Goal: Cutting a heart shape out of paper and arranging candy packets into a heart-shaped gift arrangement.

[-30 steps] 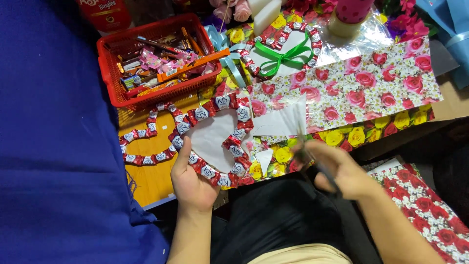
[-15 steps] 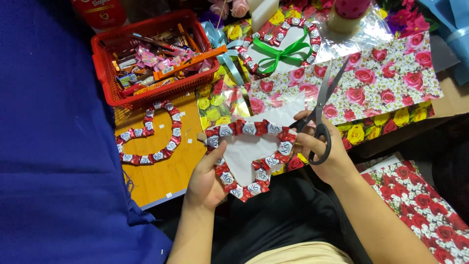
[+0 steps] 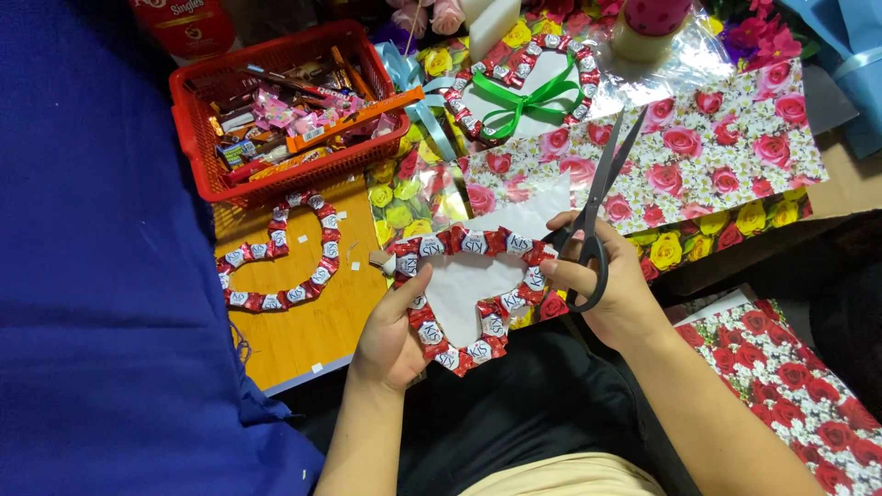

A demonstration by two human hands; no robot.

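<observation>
Floral paper (image 3: pixel 698 156) and red basket (image 3: pixel 285 119) crowd hands: left (image 3: pixel 390 340) grips candy heart (image 3: pixel 469 294), right (image 3: pixel 602 285) scissors (image 3: pixel 602 197).

Home craft corner; gift wrap (image 3: pixel 698 156), candy basket (image 3: pixel 276 110)

We see both forearms bare from the lower frame up to the left hand (image 3: pixel 390 335) and right hand (image 3: pixel 602 285), no sleeves, rings or watch showing. Black cloth covers the lap at lower centre, with a beige garment edge at the bottom.
</observation>
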